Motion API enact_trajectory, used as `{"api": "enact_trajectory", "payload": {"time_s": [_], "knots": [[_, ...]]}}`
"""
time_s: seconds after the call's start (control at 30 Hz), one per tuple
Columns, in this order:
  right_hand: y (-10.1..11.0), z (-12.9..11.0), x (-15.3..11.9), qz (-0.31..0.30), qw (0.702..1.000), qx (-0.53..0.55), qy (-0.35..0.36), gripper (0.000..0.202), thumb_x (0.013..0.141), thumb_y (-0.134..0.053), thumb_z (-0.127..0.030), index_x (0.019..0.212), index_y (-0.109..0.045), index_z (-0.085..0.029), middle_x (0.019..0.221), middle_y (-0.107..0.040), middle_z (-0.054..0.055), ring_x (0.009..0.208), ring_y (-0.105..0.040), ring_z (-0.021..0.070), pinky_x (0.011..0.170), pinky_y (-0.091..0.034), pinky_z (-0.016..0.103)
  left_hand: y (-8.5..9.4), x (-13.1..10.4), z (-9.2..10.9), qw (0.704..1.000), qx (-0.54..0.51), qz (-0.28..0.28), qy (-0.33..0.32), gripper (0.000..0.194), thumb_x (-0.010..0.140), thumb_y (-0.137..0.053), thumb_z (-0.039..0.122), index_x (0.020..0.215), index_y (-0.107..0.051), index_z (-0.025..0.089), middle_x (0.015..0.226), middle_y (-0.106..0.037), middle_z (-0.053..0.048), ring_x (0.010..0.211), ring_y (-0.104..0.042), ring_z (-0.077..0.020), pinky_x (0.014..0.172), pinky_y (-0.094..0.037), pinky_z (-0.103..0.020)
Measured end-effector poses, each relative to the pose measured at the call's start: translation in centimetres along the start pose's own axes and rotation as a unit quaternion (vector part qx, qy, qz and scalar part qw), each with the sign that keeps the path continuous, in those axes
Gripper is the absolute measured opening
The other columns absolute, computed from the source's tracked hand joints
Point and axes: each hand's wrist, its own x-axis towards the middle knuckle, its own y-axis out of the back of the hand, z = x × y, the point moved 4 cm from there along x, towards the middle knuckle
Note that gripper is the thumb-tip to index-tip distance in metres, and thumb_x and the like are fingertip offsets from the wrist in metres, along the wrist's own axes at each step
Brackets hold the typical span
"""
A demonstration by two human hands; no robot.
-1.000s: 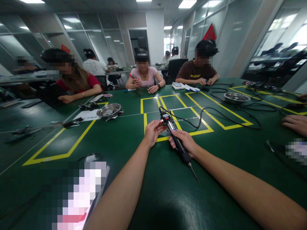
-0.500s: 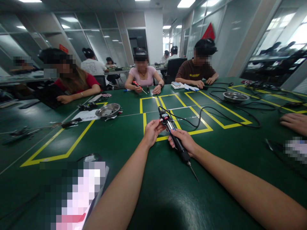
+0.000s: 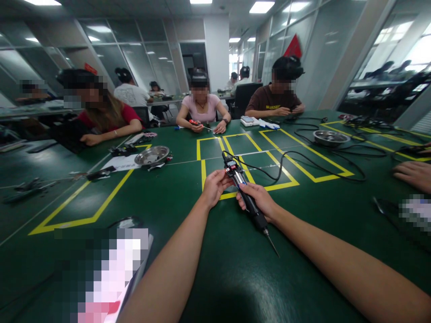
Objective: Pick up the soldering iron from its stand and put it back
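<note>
A black and silver electric screwdriver [image 3: 248, 194] lies slantwise between my hands, its thin bit pointing down and towards me. My right hand [image 3: 257, 200] is wrapped round the middle of its body. At the far end, where the cord [image 3: 264, 172] comes out, the fingers of my left hand [image 3: 216, 187] are closed on the tool beside a small red label. What exactly lies under the left fingertips is hidden. Both hands are over the green table [image 3: 222, 251], near a yellow taped rectangle [image 3: 290, 178].
Metal bowls stand left [image 3: 152, 155] and right [image 3: 332, 137]. Cables [image 3: 362, 178] loop across the right side. A blurred-out device [image 3: 114, 269] is close to my left arm. Another person's hand [image 3: 412, 175] rests at the right edge; co-workers sit across the table.
My hands and the electric screwdriver stay nearly still. Across the table, a co-worker's red-handled screwdriver has tilted flatter, and the co-worker at right has raised their hands slightly.
</note>
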Motion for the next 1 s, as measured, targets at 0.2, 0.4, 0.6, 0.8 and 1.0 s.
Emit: {"api": "enact_trajectory", "payload": {"time_s": [0.2,0.4,0.6,0.8,1.0], "knots": [[-0.06,-0.08,-0.01,-0.01,1.0,-0.011,0.005,0.032,0.083,-0.066,-0.044,0.081,-0.06,-0.012,0.069,-0.066,0.005,0.049,-0.059,0.0106,0.044,-0.049,0.021,-0.08,-0.08,0.05,1.0,0.003,0.004,0.0,0.023,0.079,-0.07,0.028,0.089,-0.056,0.013,0.091,-0.069,-0.011,0.08,-0.068,-0.0215,0.083,-0.05,-0.042],[-0.14,-0.13,-0.17,-0.018,1.0,-0.009,0.002,0.031,0.082,-0.066,-0.043,0.086,-0.059,-0.013,0.072,-0.067,0.006,0.049,-0.059,0.011,0.044,-0.049,0.021,-0.5,-0.2,-0.03,0.999,-0.036,-0.031,0.014,0.02,0.081,-0.067,0.022,0.097,-0.061,0.011,0.098,-0.069,-0.012,0.088,-0.067,-0.0207,0.086,-0.048,-0.038],[-0.12,-0.02,-0.12,-0.018,1.0,-0.023,-0.002,0.029,0.084,-0.064,-0.042,0.087,-0.058,-0.014,0.071,-0.068,0.006,0.048,-0.061,0.0123,0.043,-0.048,0.021,-0.59,-0.25,-0.11,0.994,-0.072,-0.07,0.035,0.019,0.085,-0.061,0.021,0.102,-0.063,0.011,0.1,-0.069,-0.013,0.09,-0.066,-0.0212,0.086,-0.049,-0.038],[-0.59,-0.36,-0.27,-0.008,0.999,-0.009,-0.04,0.034,0.091,-0.053,-0.045,0.089,-0.059,-0.012,0.07,-0.069,0.01,0.05,-0.063,0.0141,0.047,-0.052,0.023,-0.49,-0.38,0.04,0.994,-0.07,-0.071,0.033,0.019,0.085,-0.061,0.021,0.1,-0.064,0.01,0.095,-0.07,-0.013,0.086,-0.066,-0.0214,0.082,-0.05,-0.037],[-0.84,-0.43,-0.26,-0.022,0.998,0.0,-0.051,0.032,0.091,-0.054,-0.04,0.098,-0.061,-0.009,0.079,-0.071,0.012,0.061,-0.067,0.0164,0.058,-0.057,0.026,-0.41,-0.42,0.3,0.994,-0.08,-0.07,0.016,0.018,0.084,-0.062,0.021,0.099,-0.064,0.01,0.094,-0.07,-0.011,0.083,-0.065,-0.0195,0.081,-0.049,-0.035]]}}
